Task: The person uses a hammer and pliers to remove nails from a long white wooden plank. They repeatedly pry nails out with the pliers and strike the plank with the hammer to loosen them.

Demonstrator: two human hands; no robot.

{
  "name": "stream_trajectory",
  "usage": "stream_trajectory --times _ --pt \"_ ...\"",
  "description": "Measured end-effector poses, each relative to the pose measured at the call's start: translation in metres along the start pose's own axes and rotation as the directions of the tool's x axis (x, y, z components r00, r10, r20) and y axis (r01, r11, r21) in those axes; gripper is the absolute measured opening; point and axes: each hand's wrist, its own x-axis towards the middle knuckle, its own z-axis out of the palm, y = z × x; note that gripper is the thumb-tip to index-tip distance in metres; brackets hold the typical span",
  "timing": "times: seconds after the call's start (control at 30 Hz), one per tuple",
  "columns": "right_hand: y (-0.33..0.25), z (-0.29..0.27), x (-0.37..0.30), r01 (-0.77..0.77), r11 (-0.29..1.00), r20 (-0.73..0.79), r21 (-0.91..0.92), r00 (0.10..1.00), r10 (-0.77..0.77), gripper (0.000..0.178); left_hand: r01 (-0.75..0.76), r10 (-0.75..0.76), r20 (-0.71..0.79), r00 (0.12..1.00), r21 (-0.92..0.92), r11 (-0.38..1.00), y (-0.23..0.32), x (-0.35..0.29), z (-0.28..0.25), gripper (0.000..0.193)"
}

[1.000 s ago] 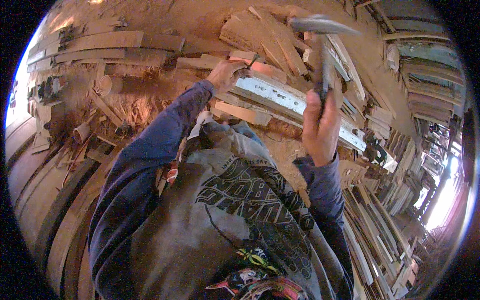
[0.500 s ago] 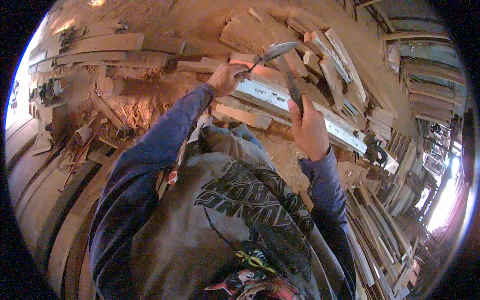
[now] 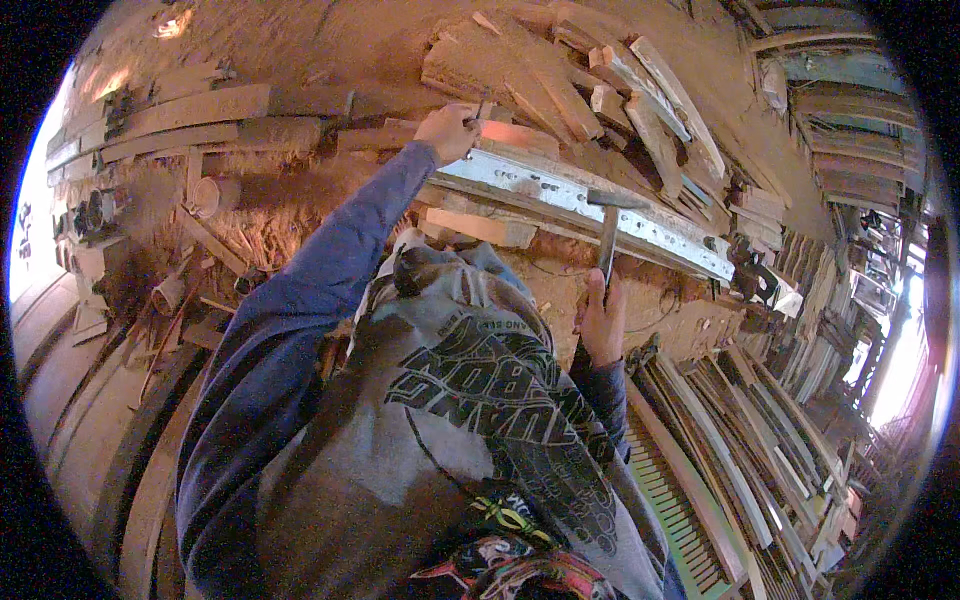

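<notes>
My left hand (image 3: 447, 132) is closed round a thin dark metal rod (image 3: 483, 108), which points up above the far left end of a long whitish metal beam (image 3: 560, 192). Its exact kind is too small to tell. My right hand (image 3: 602, 325) grips a hammer (image 3: 608, 240) low on its handle, in front of my body at the right. The hammer's head shows over the near edge of the beam, its middle part; whether they touch I cannot tell. A row of small dark holes or marks runs along the beam.
Offcut boards (image 3: 640, 135) lie heaped beyond the beam. A short wooden block (image 3: 480, 228) sits on its near side. Stacked planks (image 3: 190, 110) stand far left, and long strips of wood (image 3: 740, 470) lie at the right. Sawdust (image 3: 350, 60) covers the ground.
My right hand has drawn the hammer down toward my body, away from the rod. My left hand now appears slightly farther left and up, still holding the rod.
</notes>
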Motion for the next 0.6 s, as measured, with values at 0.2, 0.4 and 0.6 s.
stream_trajectory --times 0.2,0.4,0.6 --pt "0.060 -0.009 -0.029 -0.112 0.992 -0.254 0.064 0.959 0.124 0.023 0.159 -0.147 0.091 0.985 -0.815 0.558 -0.011 -0.007 -0.018 0.023" --pt "0.137 -0.049 -0.070 -0.001 0.980 -0.598 0.201 0.792 0.123 0.024 0.015 -0.129 -0.318 0.939 -0.339 0.941 -0.013 -0.047 -0.037 0.025" --pt "0.206 -0.080 -0.067 -0.150 0.979 -0.718 -0.139 0.697 0.005 0.029 -0.073 -0.269 -0.177 0.947 -0.932 0.356 0.012 -0.064 -0.032 0.019"
